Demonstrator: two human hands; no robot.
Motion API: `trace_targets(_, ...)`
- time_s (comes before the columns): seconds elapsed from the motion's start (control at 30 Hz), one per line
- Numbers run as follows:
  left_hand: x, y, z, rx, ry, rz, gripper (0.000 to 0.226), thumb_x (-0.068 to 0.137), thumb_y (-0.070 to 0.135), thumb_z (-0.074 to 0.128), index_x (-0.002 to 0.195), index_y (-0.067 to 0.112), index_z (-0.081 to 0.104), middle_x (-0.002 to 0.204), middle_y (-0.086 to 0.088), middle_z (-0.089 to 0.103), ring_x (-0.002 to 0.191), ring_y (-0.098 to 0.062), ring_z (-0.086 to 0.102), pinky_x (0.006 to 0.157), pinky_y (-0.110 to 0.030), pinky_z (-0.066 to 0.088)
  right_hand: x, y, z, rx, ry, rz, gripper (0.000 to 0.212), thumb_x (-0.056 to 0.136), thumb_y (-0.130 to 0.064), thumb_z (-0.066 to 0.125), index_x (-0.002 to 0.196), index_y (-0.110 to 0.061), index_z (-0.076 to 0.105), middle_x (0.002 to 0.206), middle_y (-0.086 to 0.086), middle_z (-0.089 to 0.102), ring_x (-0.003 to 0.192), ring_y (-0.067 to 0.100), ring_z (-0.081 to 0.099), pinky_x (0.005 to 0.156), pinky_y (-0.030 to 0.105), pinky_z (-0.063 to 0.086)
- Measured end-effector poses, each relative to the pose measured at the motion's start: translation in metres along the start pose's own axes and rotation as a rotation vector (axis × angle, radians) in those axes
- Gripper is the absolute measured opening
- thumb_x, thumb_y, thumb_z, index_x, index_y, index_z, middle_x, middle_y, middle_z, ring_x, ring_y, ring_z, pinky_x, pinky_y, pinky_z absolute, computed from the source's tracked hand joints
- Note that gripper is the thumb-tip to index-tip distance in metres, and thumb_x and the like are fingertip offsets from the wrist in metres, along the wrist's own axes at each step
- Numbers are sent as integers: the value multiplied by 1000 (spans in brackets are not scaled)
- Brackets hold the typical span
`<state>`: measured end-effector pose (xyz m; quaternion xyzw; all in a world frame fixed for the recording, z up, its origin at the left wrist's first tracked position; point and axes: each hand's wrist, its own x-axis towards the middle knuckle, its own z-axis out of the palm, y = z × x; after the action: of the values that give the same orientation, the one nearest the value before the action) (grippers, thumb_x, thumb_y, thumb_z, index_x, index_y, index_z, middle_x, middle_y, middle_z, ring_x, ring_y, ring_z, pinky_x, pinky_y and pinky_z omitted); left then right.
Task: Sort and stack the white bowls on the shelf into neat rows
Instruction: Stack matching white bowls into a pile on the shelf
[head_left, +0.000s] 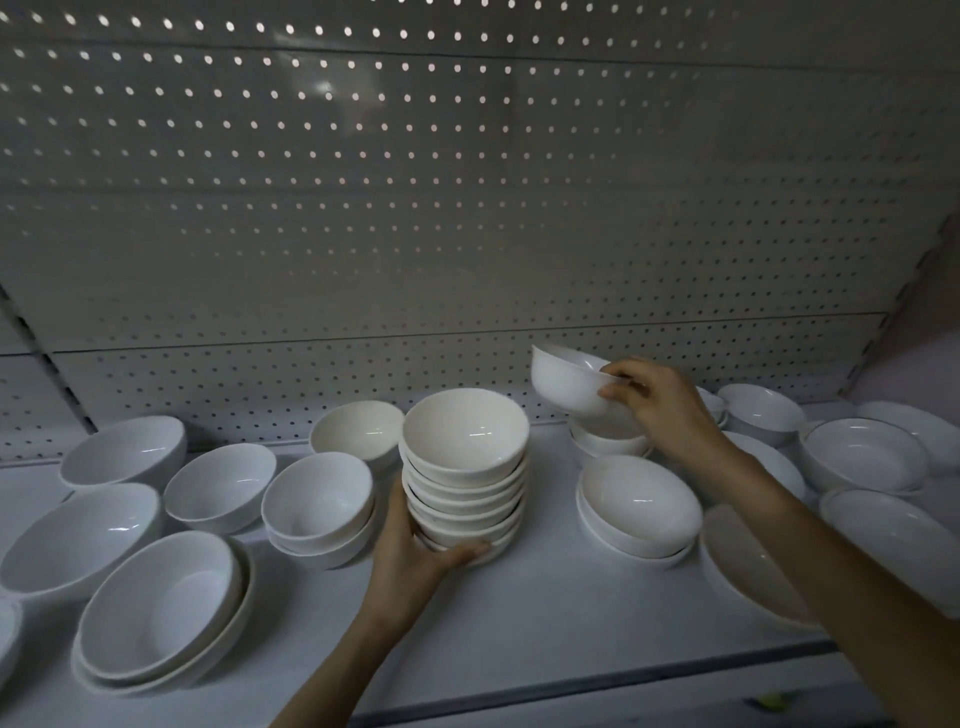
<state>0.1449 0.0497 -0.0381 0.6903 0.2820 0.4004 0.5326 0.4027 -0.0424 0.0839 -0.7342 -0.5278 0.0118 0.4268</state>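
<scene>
A tall stack of several white bowls stands in the middle of the white shelf. My left hand grips the base of that stack from the left and underneath. My right hand holds a single white bowl by its rim, tilted, in the air to the right of the stack and above a short pile of bowls at the back.
Loose and nested bowls lie on the left and wider shallow bowls on the right. A perforated back panel closes the shelf behind. The shelf's front edge runs below my arms.
</scene>
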Motion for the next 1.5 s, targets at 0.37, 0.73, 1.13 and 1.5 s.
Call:
trace_targets(0.37, 49, -5, 22, -5, -15, -32, 92, 42, 41, 85, 121, 45, 38, 126, 23, 53, 111, 13, 52, 91, -11, 44, -30, 5, -33, -51, 33, -31, 10, 84, 0, 63, 92, -5, 68, 78, -13, 57, 73, 3, 50, 66, 3, 34)
trace_targets(0.73, 75, -10, 32, 2, -19, -46, 104, 39, 45, 83, 128, 29, 32, 134, 1, 50, 119, -13, 51, 102, -35, 43, -63, 22, -30, -97, 2, -151, 12, 79, -3, 61, 87, -4, 70, 79, -26, 58, 81, -15, 52, 73, 6, 39)
trace_targets(1.13, 33, 2, 26, 167, 50, -101, 89, 84, 25, 71, 150, 13, 12, 154, -3, 23, 138, -17, 30, 112, -36, 29, -92, -1, -15, -89, -31, -263, 12, 82, -5, 59, 85, 1, 69, 82, 7, 66, 79, -3, 55, 75, 4, 41)
trace_targets(1.5, -34, 52, 12, -161, -357, -80, 110, 37, 67, 85, 130, 36, 36, 127, 28, 53, 117, 8, 52, 89, -8, 44, -126, -35, 26, -55, -187, -473, 10, 86, -3, 60, 90, -9, 67, 86, 2, 62, 82, 10, 54, 70, 22, 47)
